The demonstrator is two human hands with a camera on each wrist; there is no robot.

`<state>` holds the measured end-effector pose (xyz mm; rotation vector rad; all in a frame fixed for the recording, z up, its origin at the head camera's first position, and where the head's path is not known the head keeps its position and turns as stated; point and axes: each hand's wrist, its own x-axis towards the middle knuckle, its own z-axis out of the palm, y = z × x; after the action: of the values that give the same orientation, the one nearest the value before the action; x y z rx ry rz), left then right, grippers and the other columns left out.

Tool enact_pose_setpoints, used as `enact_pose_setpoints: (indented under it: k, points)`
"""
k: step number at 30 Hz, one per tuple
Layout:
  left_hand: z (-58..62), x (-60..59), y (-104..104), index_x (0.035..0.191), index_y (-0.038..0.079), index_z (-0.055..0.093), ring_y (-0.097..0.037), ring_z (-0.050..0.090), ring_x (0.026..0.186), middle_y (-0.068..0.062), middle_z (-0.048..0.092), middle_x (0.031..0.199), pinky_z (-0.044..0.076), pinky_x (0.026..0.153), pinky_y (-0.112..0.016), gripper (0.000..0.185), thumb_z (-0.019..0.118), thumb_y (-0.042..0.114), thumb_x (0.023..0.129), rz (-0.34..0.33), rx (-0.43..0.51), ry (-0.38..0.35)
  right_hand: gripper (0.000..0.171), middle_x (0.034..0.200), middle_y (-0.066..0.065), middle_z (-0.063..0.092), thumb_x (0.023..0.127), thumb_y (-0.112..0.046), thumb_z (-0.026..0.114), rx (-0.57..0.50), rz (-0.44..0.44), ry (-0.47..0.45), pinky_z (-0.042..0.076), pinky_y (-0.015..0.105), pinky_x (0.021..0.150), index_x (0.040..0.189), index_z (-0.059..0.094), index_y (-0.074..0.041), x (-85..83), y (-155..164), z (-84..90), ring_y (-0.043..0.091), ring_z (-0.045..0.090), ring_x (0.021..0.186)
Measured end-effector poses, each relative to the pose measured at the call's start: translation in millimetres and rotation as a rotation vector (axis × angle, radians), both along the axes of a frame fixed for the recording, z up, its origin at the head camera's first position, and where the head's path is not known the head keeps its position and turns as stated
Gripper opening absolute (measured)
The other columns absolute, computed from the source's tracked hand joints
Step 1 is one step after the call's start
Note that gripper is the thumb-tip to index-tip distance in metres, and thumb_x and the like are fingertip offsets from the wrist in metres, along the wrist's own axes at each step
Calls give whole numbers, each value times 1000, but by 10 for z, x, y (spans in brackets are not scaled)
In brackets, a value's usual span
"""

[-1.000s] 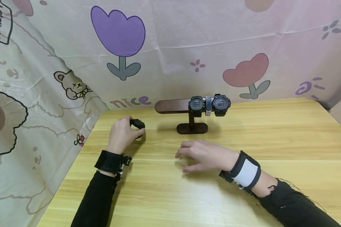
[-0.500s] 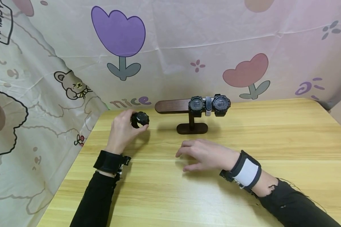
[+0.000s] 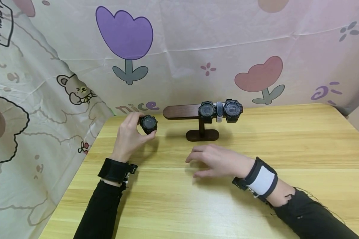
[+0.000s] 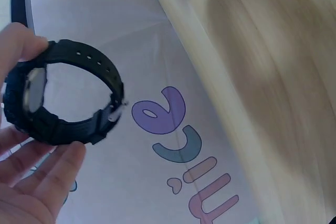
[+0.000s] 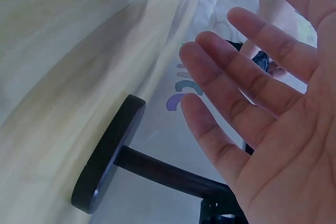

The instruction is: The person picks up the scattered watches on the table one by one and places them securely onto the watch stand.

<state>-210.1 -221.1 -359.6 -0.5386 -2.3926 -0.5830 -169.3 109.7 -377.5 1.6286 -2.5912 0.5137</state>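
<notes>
My left hand (image 3: 128, 134) pinches a black wristwatch (image 3: 149, 124) between thumb and fingers, its round dial toward the head camera. In the left wrist view the watch (image 4: 86, 129) has its strap buckled into a loop, held near the case. To its right stands a dark wooden watch stand (image 3: 179, 112) with a crossbar on a post. Two black watches (image 3: 232, 109) and a slim grey-white band (image 3: 219, 111) between them sit on the bar's right part. My right hand (image 3: 216, 161) hovers in front of the stand, fingers relaxed and holding nothing; its palm (image 5: 294, 145) shows in the right wrist view.
The light wooden table (image 3: 302, 149) runs under both hands. Behind and to the left hangs a printed cloth (image 3: 182, 49) with flowers and cartoon bears. The stand's oval base (image 3: 202, 135) rests on the table between the hands, toward the back.
The watch in my left hand has been raised slightly and turned, so its dial now faces the head camera. My right hand has barely shifted.
</notes>
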Motion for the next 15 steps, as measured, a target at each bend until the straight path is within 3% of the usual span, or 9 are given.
enact_pose_setpoints:
  k: [6,15]
  points:
    - [4,-12,-6,122,-3,64,-35,68,103,-20,68,116,64,90,-50,62,96,22,74,-45,9,31,41,117,3,73,94,-36,83,-25,-4,26,63,35,90,127,75,-13,-8,37,81,15,72,97]
    - [6,-27,-21,121,-4,64,-35,69,108,-19,67,118,65,94,-50,63,98,22,74,-67,44,-10,37,119,-2,72,96,-36,82,-131,-23,82,63,37,90,127,75,-17,-34,160,247,16,74,103]
